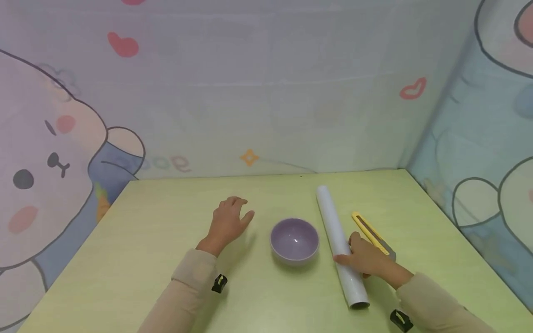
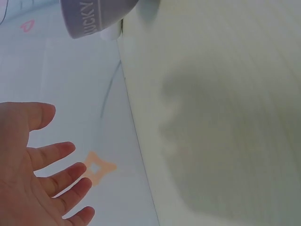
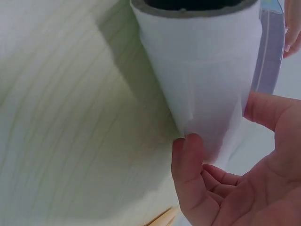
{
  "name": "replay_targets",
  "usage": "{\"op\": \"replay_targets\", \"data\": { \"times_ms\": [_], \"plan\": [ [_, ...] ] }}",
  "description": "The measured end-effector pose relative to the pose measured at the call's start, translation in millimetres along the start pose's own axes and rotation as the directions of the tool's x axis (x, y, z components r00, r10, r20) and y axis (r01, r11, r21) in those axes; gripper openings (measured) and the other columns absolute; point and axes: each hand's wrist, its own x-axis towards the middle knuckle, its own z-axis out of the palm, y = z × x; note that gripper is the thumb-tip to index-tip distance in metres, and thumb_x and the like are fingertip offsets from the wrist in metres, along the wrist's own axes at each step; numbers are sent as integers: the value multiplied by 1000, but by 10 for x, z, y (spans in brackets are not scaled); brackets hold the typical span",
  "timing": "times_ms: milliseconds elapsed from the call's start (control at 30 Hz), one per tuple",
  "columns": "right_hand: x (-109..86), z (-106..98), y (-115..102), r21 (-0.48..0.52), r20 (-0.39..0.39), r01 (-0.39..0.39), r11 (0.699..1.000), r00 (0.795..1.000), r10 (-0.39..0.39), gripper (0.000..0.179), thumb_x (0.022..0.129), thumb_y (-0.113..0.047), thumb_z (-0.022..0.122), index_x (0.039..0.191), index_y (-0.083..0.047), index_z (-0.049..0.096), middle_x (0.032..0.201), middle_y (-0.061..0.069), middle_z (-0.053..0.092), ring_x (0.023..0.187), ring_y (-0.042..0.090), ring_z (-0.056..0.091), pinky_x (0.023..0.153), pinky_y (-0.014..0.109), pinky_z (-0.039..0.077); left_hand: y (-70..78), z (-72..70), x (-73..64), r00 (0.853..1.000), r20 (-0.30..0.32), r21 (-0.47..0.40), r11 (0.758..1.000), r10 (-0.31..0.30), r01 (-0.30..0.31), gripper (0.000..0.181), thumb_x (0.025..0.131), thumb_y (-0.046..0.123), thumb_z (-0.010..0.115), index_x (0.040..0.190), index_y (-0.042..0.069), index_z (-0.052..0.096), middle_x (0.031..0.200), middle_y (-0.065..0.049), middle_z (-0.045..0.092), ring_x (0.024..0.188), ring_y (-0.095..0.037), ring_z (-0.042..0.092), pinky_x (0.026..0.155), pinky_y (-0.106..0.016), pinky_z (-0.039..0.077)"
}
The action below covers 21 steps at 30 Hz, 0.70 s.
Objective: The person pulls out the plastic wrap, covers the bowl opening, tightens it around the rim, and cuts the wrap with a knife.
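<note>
A long, glossy white roll (image 1: 333, 226) with a hollow end lies lengthwise on the table. My right hand (image 1: 366, 255) grips it near its front half, the thumb (image 3: 265, 110) on one side and curled fingers (image 3: 188, 165) on the other. Left of the roll stands a purple bowl (image 1: 294, 240), upright, its inside showing no contents; raised lettering marks its outer wall (image 2: 89, 19) in the left wrist view. My left hand (image 1: 228, 223) hovers left of the bowl, apart from it, with fingers spread and relaxed and nothing in them.
A yellow and grey utility knife (image 1: 372, 233) lies right of the roll, partly behind the right hand. The pale green table (image 1: 137, 231) meets a printed cloth backdrop (image 1: 291, 115) at the back, with cloth on both sides too.
</note>
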Motion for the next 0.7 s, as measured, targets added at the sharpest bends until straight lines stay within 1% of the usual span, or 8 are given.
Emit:
{"op": "replay_targets", "data": {
  "times_ms": [67, 167, 367, 533, 600, 700],
  "plan": [
    [25, 8, -1, -8, -16, 14, 1000, 1000, -15, 46, 84, -31, 65, 98, 4, 38, 80, 12, 52, 60, 19, 53, 45, 29, 45, -24, -10, -9, 1000, 24, 5, 1000, 0, 0, 44, 92, 37, 51, 124, 7, 54, 129, -14, 49, 120, -35, 43, 95, -55, 35],
    [58, 6, -10, -29, -34, 22, 999, 999, -23, 38, 84, -26, 63, 95, 2, 40, 76, 10, 53, 57, 18, 51, 46, 29, 44, -58, -18, -23, 999, 54, 13, 1000, -1, 0, 44, 93, 38, 51, 124, 7, 54, 129, -13, 50, 121, -35, 43, 97, -55, 34],
    [124, -24, -70, -77, -50, 59, 995, 997, -63, 31, 85, -24, 59, 93, 1, 43, 75, 8, 52, 58, 16, 48, 49, 28, 41, -116, -48, -64, 996, 87, 7, 1000, 0, 0, 42, 93, 36, 51, 123, 7, 55, 131, -15, 48, 122, -36, 42, 98, -55, 33],
    [264, -62, -93, -149, -22, 99, 984, 994, -104, 22, 89, -22, 52, 91, 0, 47, 77, 7, 49, 65, 17, 46, 55, 29, 37, -206, -68, -47, 995, 88, 15, 999, 50, -51, 42, 92, 34, 53, 124, 6, 53, 130, -15, 48, 121, -35, 44, 98, -52, 36],
    [336, -74, -88, -174, -12, 124, 977, 992, -128, 19, 90, -19, 49, 91, -1, 47, 78, 7, 49, 66, 17, 47, 57, 29, 38, -242, -75, -32, 993, 82, 22, 996, 79, -82, 42, 92, 32, 54, 124, 6, 53, 129, -15, 48, 120, -35, 44, 97, -51, 37],
    [415, -97, -80, -198, -8, 158, 968, 987, -162, 21, 91, -17, 46, 100, 2, 50, 86, 13, 54, 71, 20, 50, 61, 33, 41, -268, -77, -8, 990, 89, 33, 993, 112, -115, 41, 91, 31, 56, 124, 6, 53, 128, -13, 49, 118, -33, 45, 95, -50, 38]
  ]
}}
